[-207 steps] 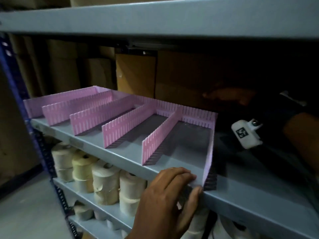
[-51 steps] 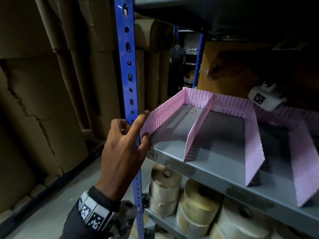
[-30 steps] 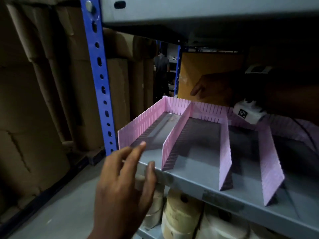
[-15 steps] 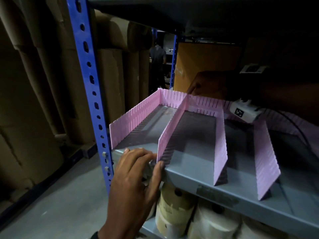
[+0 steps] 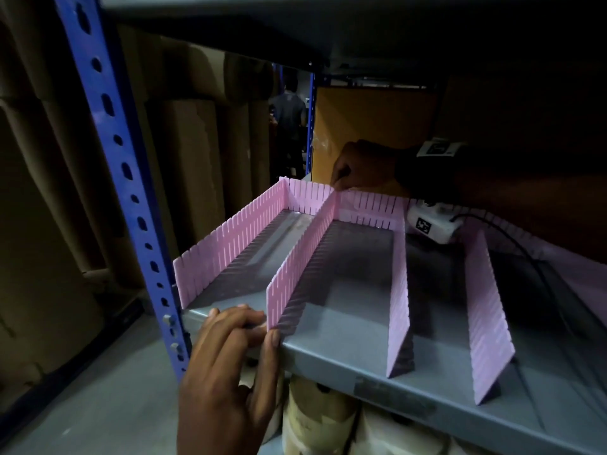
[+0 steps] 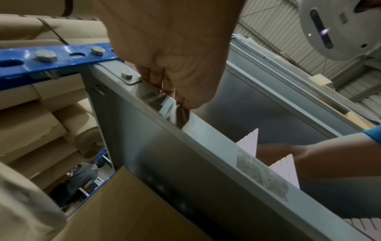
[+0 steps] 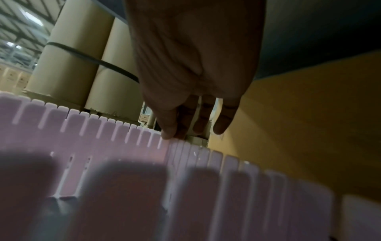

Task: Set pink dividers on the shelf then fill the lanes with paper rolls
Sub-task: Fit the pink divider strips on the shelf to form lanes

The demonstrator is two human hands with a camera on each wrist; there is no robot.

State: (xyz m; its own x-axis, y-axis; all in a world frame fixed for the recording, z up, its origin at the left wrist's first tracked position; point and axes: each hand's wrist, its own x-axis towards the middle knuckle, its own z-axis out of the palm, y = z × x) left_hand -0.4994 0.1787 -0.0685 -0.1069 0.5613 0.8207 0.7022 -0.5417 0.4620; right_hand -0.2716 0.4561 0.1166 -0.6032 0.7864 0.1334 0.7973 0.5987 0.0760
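Compared with half a second ago, the left hand [image 5: 230,366] at lower centre now sits tighter against the second divider [image 5: 302,257]: fingers curled over the grey shelf [image 5: 345,353] lip and thumb up beside the divider's near end, pinching its front corner. A second ago that hand was spread in the air short of the edge.

The pink dividers [image 5: 397,290] stand upright on the shelf, 4 running front to back plus a back strip [image 5: 364,208], and the lanes between them hold nothing. Paper rolls [image 5: 315,418] sit on the level below, at the bottom of the frame.

Further back, upper right, the right hand [image 5: 361,169] is at the top edge of the back strip where the second divider meets it, thumb and forefinger pressed together on the edge. It's about where it was before.

A blue upright [image 5: 121,178] cuts the left side, with cardboard tubes [image 5: 184,152] behind. A person [image 5: 289,116] stands far off.
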